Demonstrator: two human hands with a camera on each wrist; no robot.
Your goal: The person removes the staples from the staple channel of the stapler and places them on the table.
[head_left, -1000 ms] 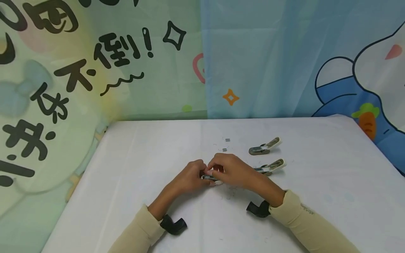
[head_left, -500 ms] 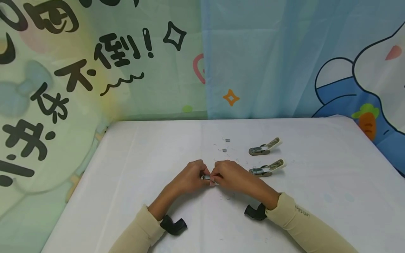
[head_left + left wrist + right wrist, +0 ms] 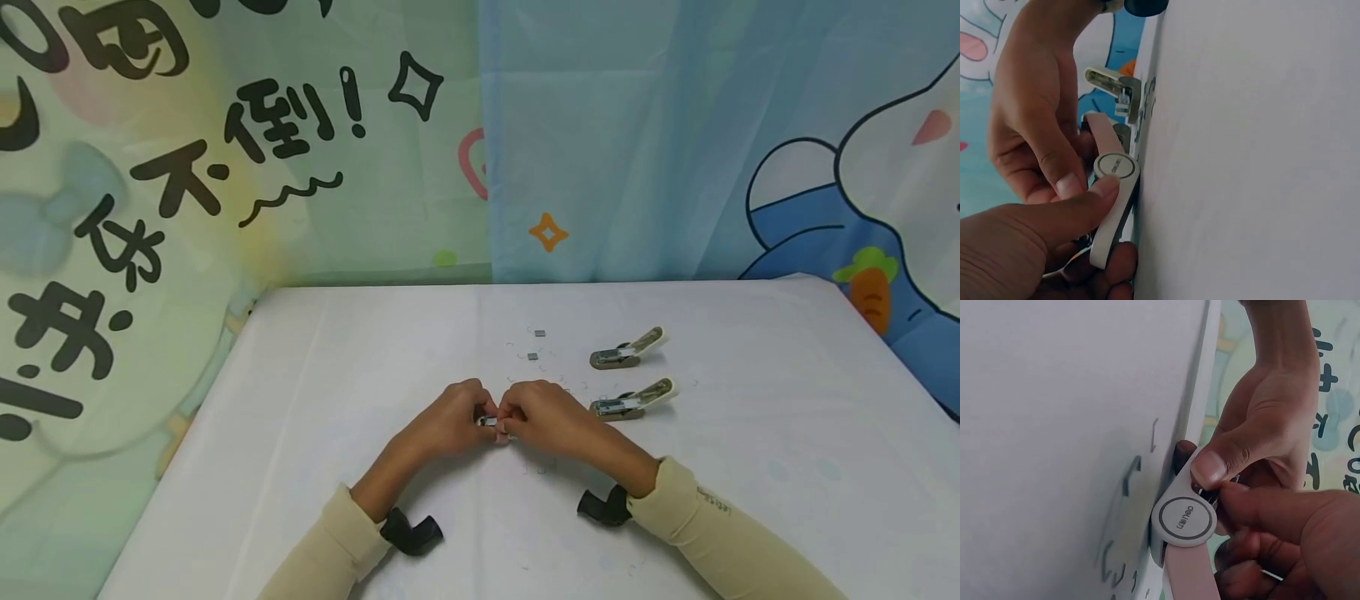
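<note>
Held in my left hand [image 3: 453,421] is a white and pink stapler [image 3: 1113,228], with its arm swung open. In the left wrist view my left thumb lies across its white side, near the round hinge cap. My right hand [image 3: 546,414] meets the left one over the stapler. Its curled fingertips pinch a small dark metal piece [image 3: 1235,479] at the opening; I cannot tell whether this is a staple strip or part of the stapler. Fingers hide most of the stapler in the head view.
Two more staplers, a far one [image 3: 617,357] and a nearer one [image 3: 621,407], lie opened to the right on the white table [image 3: 345,350]. Two short grey staple strips, one farther [image 3: 539,333] and one closer [image 3: 532,357], sit behind my hands. Loose staples [image 3: 1130,474] are scattered around.
My right hand has come down and slightly nearer, its fingertips closing in on the stapler beside my left fingers. The left hand has barely moved.
</note>
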